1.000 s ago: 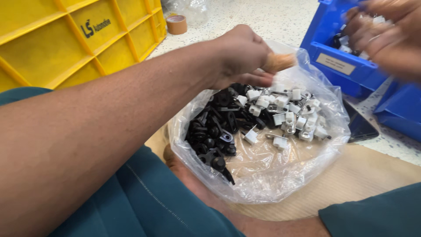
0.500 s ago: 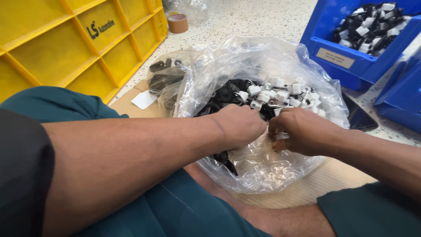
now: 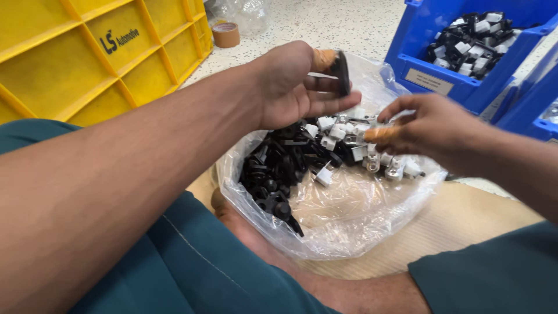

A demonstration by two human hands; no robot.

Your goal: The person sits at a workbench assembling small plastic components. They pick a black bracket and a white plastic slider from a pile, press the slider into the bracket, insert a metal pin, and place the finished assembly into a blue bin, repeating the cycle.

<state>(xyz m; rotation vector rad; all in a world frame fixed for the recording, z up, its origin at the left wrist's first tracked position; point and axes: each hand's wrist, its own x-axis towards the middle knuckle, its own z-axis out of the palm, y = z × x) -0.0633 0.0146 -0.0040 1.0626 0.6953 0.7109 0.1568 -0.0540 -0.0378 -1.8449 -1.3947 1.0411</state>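
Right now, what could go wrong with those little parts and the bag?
The left hand pinches a black part only at its fingertips above the plastic bag, so it might slip and fall. The bag's soft sides sag, so parts could spill onto the cardboard. The right hand might knock the white clips.

Bright, even light, soft shadows, glare on the clear plastic bag, near forearm slightly blurred

My left hand pinches a black part above the clear bag; my right hand hovers beside it, fingers curled.
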